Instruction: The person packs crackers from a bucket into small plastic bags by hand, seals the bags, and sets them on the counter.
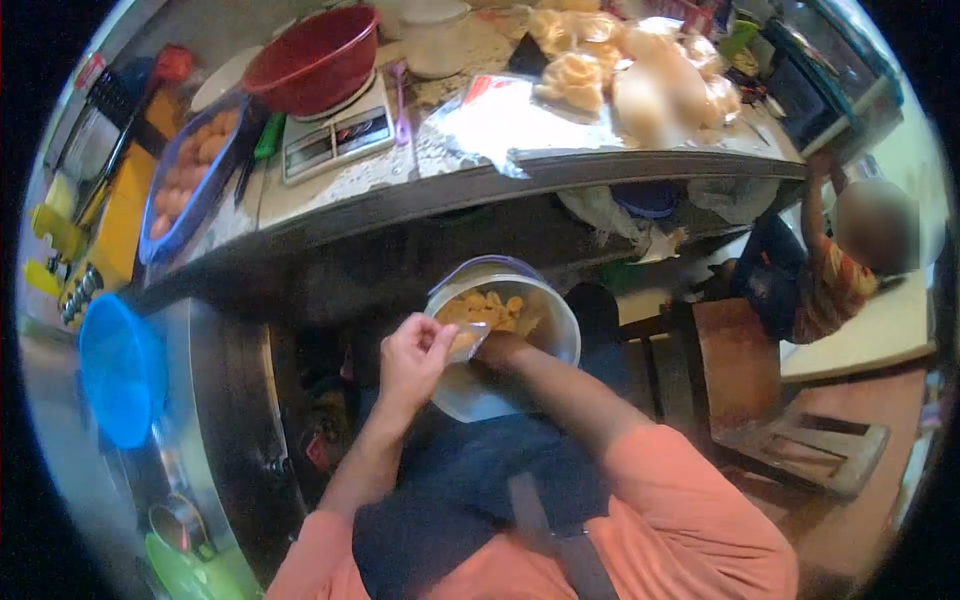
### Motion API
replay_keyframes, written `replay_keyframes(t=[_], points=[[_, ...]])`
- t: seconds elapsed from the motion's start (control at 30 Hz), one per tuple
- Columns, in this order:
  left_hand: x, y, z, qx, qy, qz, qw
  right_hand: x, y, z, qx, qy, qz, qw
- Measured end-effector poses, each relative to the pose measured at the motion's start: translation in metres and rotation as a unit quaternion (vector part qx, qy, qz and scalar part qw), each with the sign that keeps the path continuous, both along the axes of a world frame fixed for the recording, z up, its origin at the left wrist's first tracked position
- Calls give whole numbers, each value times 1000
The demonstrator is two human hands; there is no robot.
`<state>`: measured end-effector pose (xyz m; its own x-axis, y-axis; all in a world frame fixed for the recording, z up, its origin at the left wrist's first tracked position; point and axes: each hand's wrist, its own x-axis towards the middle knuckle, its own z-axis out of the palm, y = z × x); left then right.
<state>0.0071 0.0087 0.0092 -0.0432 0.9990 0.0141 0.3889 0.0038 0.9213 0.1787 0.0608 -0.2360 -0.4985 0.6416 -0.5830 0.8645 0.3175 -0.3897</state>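
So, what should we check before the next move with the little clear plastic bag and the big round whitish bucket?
1. Little clear plastic bag held in the left hand: ok.
2. Big round whitish bucket has yellow-brown pieces inside: ok.
3. Right hand reaching into the bucket: ok.
4. Right hand gripping a piece: cannot tell, its fingers are hidden.
5. Bag full: cannot tell, too small and blurry.

Red bowl (313,62) is supported by scale (338,142) at eleven o'clock; eggs (184,178) are held in blue tray (197,194) at ten.
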Motion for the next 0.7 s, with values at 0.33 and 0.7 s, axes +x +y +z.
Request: replay_keyframes(t=[0.33,0.7], points=[[-5,2,-12,-30,-96,-7,995,46,-14,169,47,199,-99,974],[-24,1,3,-14,-101,-10,995,30,18,149,27,-26,-79,996]])
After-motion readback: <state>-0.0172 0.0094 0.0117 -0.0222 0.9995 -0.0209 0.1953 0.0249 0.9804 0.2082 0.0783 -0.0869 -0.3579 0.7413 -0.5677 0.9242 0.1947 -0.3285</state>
